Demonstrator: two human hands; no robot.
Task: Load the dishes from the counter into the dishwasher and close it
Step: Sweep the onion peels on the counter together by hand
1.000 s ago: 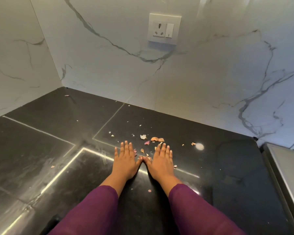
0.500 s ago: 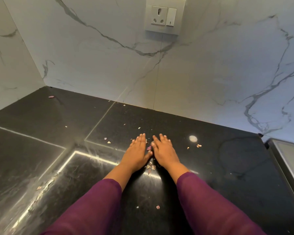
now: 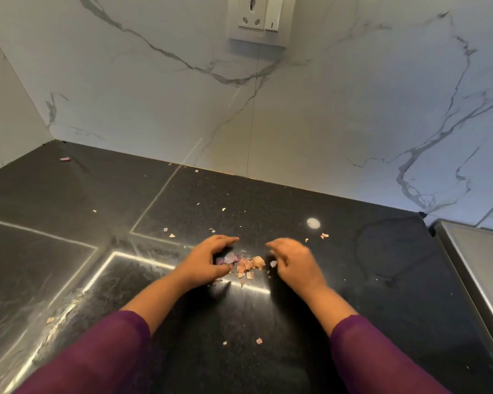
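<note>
No dishes and no dishwasher show in this view. On the black stone counter [image 3: 367, 294] lies a small pile of pink and purple peel scraps [image 3: 248, 264]. My left hand [image 3: 208, 260] stands on its edge just left of the pile, cupped, with fingers and thumb curving around the purple pieces. Just right of the pile is my right hand [image 3: 296, 263], blurred by motion, its fingers bent toward the scraps. Neither hand lifts anything. Both arms wear purple sleeves.
Loose peel bits are scattered over the counter, one pink piece [image 3: 65, 158] far back left. A white marble wall with a socket [image 3: 258, 19] closes the back and left. A steel surface [image 3: 481, 257] borders the counter at the right.
My hands lay flat side by side, then slid together over the scraps. Now they have parted and turned onto their edges, with the scraps gathered in a pile between them.
</note>
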